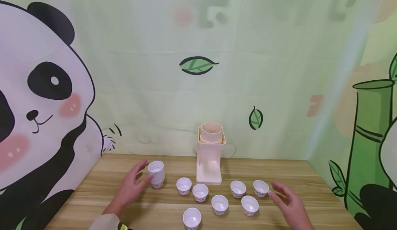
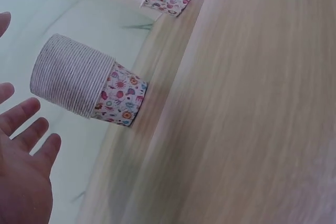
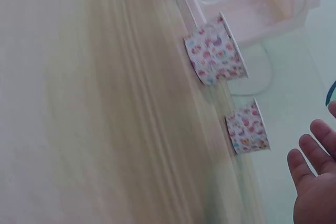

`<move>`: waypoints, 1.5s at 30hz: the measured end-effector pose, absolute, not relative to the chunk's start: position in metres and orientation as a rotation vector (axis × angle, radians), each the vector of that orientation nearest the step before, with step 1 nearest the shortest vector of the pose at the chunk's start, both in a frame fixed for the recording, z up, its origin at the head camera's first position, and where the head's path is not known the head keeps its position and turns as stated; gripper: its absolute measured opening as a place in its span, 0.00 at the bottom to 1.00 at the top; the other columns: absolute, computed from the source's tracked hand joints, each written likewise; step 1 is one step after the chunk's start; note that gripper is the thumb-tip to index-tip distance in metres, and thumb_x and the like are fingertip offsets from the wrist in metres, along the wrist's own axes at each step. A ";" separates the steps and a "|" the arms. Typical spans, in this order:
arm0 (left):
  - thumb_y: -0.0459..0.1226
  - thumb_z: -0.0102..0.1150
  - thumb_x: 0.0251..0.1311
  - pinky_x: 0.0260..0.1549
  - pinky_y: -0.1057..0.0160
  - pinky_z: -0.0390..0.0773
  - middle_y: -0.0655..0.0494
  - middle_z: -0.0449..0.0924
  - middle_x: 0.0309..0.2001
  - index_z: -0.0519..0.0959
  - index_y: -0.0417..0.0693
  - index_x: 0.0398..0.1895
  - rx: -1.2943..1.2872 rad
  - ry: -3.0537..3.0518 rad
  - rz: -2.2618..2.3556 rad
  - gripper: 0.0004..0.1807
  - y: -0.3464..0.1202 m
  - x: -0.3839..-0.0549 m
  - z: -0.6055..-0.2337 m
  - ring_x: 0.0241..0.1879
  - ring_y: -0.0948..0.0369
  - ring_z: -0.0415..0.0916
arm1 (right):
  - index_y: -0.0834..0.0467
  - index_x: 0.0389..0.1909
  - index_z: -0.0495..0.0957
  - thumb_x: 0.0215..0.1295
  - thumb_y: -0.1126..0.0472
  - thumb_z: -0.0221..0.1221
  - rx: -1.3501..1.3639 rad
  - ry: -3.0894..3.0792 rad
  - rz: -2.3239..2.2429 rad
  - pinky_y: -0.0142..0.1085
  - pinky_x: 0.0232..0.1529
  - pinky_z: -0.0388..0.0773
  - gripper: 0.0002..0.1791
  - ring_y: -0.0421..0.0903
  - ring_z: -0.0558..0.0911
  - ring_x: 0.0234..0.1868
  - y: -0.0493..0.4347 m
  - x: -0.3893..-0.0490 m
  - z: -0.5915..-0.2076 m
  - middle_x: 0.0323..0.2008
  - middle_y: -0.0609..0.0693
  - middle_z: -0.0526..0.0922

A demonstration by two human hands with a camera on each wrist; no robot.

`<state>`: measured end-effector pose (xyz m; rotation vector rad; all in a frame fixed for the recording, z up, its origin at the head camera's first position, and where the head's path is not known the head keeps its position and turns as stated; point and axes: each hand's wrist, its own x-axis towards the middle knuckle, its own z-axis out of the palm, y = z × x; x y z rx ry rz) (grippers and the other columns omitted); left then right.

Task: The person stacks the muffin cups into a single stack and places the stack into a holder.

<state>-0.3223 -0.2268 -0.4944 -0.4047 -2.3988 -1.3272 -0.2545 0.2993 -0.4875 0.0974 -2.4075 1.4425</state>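
A stack of nested paper cups (image 1: 156, 175) with a colourful print stands upright at the left of the table. Beside it is my left hand (image 1: 131, 185), fingers spread; in the left wrist view a gap shows between those fingers and the stacked cups (image 2: 86, 80). My right hand (image 1: 289, 202) hovers just right of the rightmost single paper cup (image 1: 261, 188), holding nothing. Several more single cups stand upright, mouths up, across the middle, among them one at the front (image 1: 192, 218) and one nearer the centre (image 1: 219, 205). Their insides are white.
A pale pink dispenser-like stand (image 1: 209, 168) with a round pink holder on top stands at the back centre of the wooden table (image 1: 167, 207). Right behind the table hangs a green printed backdrop (image 1: 149, 85) with a panda and bamboo.
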 end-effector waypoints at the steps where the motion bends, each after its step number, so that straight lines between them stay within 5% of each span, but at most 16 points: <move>1: 0.43 0.62 0.71 0.67 0.39 0.69 0.35 0.68 0.71 0.61 0.41 0.77 -0.393 -2.393 -1.358 0.36 -0.226 -0.323 -0.495 0.71 0.37 0.65 | 0.66 0.64 0.75 0.72 0.56 0.63 0.088 -2.396 1.475 0.22 0.51 0.78 0.25 0.23 0.76 0.55 0.297 -0.254 -0.489 0.64 0.64 0.79; 7: 0.40 0.62 0.70 0.69 0.40 0.68 0.34 0.67 0.72 0.61 0.38 0.76 -0.373 -2.350 -1.485 0.36 -0.222 -0.327 -0.501 0.71 0.38 0.65 | 0.67 0.63 0.76 0.66 0.60 0.68 -0.012 -2.326 1.710 0.23 0.49 0.80 0.27 0.32 0.83 0.51 0.284 -0.249 -0.496 0.57 0.55 0.84; 14: 0.41 0.63 0.70 0.71 0.42 0.66 0.36 0.66 0.72 0.62 0.38 0.75 -0.325 -2.341 -1.575 0.36 -0.218 -0.334 -0.502 0.72 0.40 0.64 | 0.70 0.61 0.76 0.58 0.64 0.73 -0.114 -2.327 1.852 0.24 0.48 0.81 0.31 0.37 0.85 0.51 0.272 -0.246 -0.502 0.60 0.66 0.81; 28: 0.39 0.67 0.66 0.73 0.45 0.63 0.36 0.64 0.75 0.62 0.38 0.76 -0.268 -2.355 -1.759 0.39 -0.219 -0.347 -0.502 0.74 0.41 0.62 | 0.69 0.59 0.78 0.50 0.65 0.77 -0.059 -2.416 1.751 0.32 0.56 0.82 0.34 0.35 0.83 0.52 0.265 -0.247 -0.513 0.59 0.64 0.83; 45: 0.37 0.67 0.66 0.70 0.47 0.69 0.36 0.71 0.70 0.66 0.39 0.74 -0.230 -2.350 -1.825 0.36 -0.220 -0.355 -0.504 0.71 0.43 0.68 | 0.74 0.58 0.76 0.47 0.71 0.77 0.061 -2.385 1.783 0.31 0.57 0.81 0.35 0.52 0.83 0.59 0.256 -0.254 -0.522 0.62 0.70 0.79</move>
